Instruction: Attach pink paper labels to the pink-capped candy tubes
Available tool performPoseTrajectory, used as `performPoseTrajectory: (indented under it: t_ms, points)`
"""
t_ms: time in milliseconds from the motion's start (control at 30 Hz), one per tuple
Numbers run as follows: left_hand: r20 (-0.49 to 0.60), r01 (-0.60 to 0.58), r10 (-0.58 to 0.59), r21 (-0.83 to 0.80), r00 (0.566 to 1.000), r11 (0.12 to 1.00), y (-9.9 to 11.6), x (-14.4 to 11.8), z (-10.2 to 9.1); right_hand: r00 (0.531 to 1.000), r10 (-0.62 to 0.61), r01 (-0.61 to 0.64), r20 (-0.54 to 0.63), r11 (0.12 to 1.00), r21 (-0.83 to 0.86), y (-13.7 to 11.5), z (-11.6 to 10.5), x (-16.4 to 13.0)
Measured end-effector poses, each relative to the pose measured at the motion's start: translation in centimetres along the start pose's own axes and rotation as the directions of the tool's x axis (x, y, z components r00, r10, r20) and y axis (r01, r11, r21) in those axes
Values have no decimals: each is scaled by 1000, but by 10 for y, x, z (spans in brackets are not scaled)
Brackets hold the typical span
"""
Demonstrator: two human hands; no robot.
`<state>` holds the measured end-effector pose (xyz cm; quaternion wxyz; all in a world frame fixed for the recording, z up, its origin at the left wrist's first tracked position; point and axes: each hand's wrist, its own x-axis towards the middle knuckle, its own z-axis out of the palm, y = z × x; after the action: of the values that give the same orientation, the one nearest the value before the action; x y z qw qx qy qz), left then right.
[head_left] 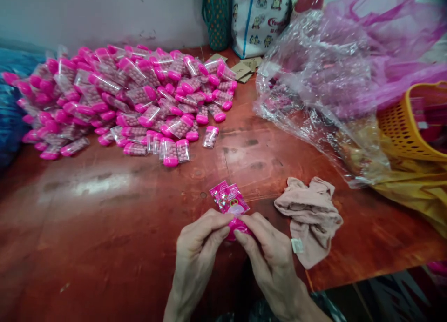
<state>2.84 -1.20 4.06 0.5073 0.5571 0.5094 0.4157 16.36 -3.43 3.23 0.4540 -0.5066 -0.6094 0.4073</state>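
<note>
Head view: left hand [200, 240] and right hand [267, 247] pinch pink packet [231, 202] near table edge [366, 271].

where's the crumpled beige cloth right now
In the head view the beige cloth lies on the red table, just right of the right hand.

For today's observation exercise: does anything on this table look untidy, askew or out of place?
The clear pink-capped candy containers lie in a loose heap, tipped every way, a few strays at its near edge. A beige cloth sits crumpled beside the hands. The left hand and right hand pinch one pink-capped container with a pink printed label.
</note>
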Motion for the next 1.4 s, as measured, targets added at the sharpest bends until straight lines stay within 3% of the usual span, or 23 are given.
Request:
performPoseTrajectory:
  t_ms: [100, 200, 333, 467, 633, 733, 833, 933, 1033, 1133, 1267, 1400]
  points:
    - [78, 52, -45, -85, 996, 995, -3, 0, -2, 998, -54, 57, 36, 995, -80, 2, -2, 0]
    - [88, 93, -80, -153, 993, 984, -8, -2, -6, 988, -88, 104, 127, 987, -123, 3, -7, 3]
    - [6, 96, -96, -107, 995, 990, -7, -6, -8, 970, 7, -6, 245, 1000, -6, 2, -13, 11]
    - [-72, 6, -10, -63, 997, 998, -5, -10, -2, 980, 32, -42, 196, 998, 46, 0, -10, 13]
    - [-13, -89, 89, -37, 996, 995, -9, -13, 8, 995, 67, -65, 69, 997, -36, 1, -1, 8]
    - [-10, -44, 43, -41, 999, 998, -11, -13, 14, 995, 94, -89, 39, 991, -100, 4, 1, 8]
    - [-57, 27, -31, -69, 998, 997, -12, -11, 15, 990, 137, -137, 39, 991, 0, 8, -3, 11]
    - [-152, 87, -100, -90, 983, 992, -14, -8, 11, 967, 247, -254, 68, 958, 134, 9, -11, 12]
    - [-242, 94, -122, -121, 963, 988, -16, -7, 3, 944, 304, -317, 129, 943, 104, 8, -18, 15]
    - [-153, 126, -160, -213, 975, 969, -15, -7, -4, 957, 260, -271, 125, 960, 73, 8, -22, 19]
    - [90, 310, -297, -351, 951, 884, -10, -2, -10, 952, 228, -262, 202, 951, 163, 12, -27, 24]
    - [217, 353, -290, -357, 932, 865, -6, 3, -12, 957, 183, -233, 225, 947, 223, 15, -30, 26]
